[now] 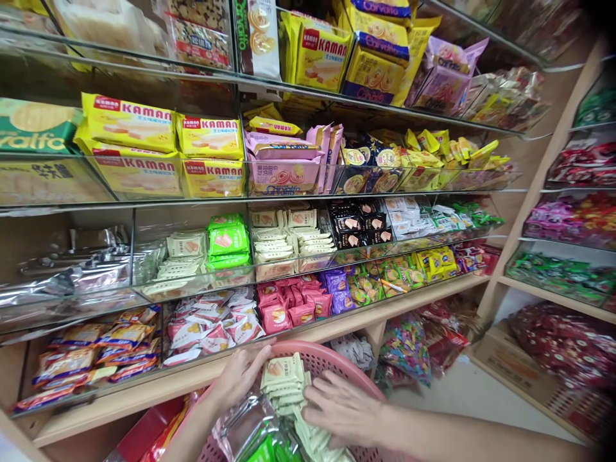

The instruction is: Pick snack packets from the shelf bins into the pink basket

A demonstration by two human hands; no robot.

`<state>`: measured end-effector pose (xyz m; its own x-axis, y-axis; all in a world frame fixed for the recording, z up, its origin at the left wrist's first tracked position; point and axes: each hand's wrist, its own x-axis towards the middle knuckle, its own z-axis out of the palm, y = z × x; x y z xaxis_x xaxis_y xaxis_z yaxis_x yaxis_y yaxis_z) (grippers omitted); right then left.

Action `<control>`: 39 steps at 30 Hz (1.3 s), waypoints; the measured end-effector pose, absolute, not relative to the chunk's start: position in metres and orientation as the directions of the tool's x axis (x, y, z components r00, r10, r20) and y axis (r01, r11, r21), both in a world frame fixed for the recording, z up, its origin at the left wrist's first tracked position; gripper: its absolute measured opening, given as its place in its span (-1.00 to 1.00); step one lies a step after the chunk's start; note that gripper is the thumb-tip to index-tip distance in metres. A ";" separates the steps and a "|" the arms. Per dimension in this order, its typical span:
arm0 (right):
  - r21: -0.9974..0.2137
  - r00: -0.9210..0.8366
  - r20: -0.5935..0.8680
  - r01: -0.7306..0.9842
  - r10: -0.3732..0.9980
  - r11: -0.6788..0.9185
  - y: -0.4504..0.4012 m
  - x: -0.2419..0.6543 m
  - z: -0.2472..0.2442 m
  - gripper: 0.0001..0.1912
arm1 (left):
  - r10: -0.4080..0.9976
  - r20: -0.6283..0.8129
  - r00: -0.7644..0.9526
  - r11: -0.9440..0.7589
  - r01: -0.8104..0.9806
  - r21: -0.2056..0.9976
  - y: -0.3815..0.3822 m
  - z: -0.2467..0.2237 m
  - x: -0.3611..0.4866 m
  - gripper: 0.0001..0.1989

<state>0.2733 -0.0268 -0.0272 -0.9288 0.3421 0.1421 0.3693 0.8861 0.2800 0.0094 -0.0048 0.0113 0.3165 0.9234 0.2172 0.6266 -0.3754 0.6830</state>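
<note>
A pink perforated basket (332, 356) stands at the lower middle, against the shelf's front edge. Inside it are stacked pale cream packets (283, 378), bright green packets (269, 449) and clear plastic packaging (248, 427). My left hand (240, 375) is at the basket's left side, fingers apart, beside the cream packets and holding nothing visible. Over the right side of the cream packets lies my right hand (337, 407), its fingers spread and touching them; it grips none that I can see.
Shelves with clear fronts (192, 282) hold rows of wrapped snacks, including yellow packs (129, 125) and red packets (293, 301). A wooden shelf edge (144, 388) runs just behind the basket. Bagged goods (407, 346) and a cardboard box (520, 372) sit low at right.
</note>
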 end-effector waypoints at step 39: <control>0.243 -0.642 0.567 0.729 0.516 0.640 0.104 0.294 0.212 -0.64 | 0.924 0.164 0.344 -0.347 0.581 0.736 -0.013 0.027 0.014 -0.38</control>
<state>0.2941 0.1037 0.2120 -0.6422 0.5157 0.5671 0.7287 0.6402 0.2430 0.0143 -0.0128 0.0270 0.3443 0.9244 0.1643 0.5810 -0.3472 0.7361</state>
